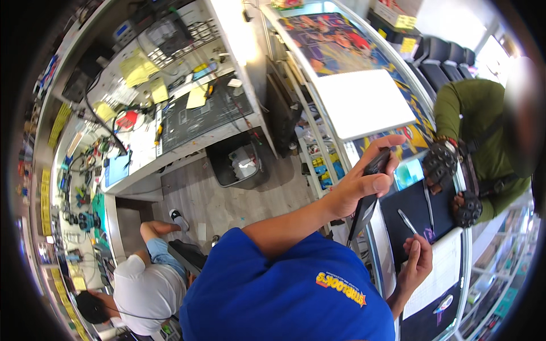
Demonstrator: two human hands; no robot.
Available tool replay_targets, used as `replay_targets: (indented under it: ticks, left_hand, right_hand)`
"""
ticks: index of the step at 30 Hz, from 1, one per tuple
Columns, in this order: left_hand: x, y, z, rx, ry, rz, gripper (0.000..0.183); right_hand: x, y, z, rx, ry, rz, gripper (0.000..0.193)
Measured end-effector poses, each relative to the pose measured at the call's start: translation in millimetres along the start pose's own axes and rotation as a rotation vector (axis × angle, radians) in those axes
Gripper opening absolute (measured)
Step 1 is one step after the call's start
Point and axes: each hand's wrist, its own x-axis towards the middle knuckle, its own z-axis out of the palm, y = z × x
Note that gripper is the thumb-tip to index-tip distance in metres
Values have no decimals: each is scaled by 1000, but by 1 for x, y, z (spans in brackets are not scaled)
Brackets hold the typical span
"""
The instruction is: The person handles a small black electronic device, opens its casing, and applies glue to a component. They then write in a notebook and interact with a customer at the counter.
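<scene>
My left hand (pixel 369 179) is raised over the counter's near edge, its fingers wrapped round a dark phone (pixel 363 216) seen nearly edge-on. Lower down, my right hand (pixel 418 261) pinches a silver pen (pixel 406 220) above a black mat (pixel 395 213). Next to that hand lies a white sheet with rows of writing (pixel 438 270). A second slim pen-like stick (pixel 427 204) rests on the mat. Across the counter are a person's two hands in black knobbly gloves (pixel 441 163), close to a light-blue lit panel (pixel 408 173).
A flat white slab (pixel 364 102) covers part of the colourful counter mat (pixel 333 42). Behind me, a person in a white shirt (pixel 148 290) sits by a crowded workbench (pixel 85 199). A black bin (pixel 239 162) stands under the desk with a dark work mat (pixel 205 116). Black chairs (pixel 441 57) line the far side.
</scene>
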Motion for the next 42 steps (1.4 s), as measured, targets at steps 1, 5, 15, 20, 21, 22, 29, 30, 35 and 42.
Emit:
replay_targets:
  ticks: [1,5,15,20,21,22,29,30,35,42]
  left_hand:
    - [-5,6,-8,-2,2,27,99]
    - [-44,35,-24,38,108,97,93]
    - [-195,72,-33,249,606,266,82]
    - [-237,111,-55,247,679,361,81]
    - [-241,119,-64,222,683,391,81]
    - [-247,127,-72,193,689,435,80]
    - [-280,202,-159,151,718,544,84]
    - [-284,219,-175,178,720,514,85]
    - [-324,307,-233,269,864,340,89]
    - [-398,362,-282,255,1106,398,96]
  right_hand:
    - [1,-2,7,34,-1,-46,20]
    - [5,-19,34,124,-84,-143,18]
    - [-33,-14,121,289,-576,33,17]
    - [-39,-27,172,247,-751,22,18]
    - [-38,-31,185,251,-758,17,17]
    - [-35,-37,200,195,-796,-39,17]
    - [-21,-72,341,38,-891,-147,13]
    - [-22,-74,369,36,-901,-149,14]
    - [-43,-121,518,-3,-1151,-241,17]
    - [-78,-161,712,-211,-1556,-590,28]
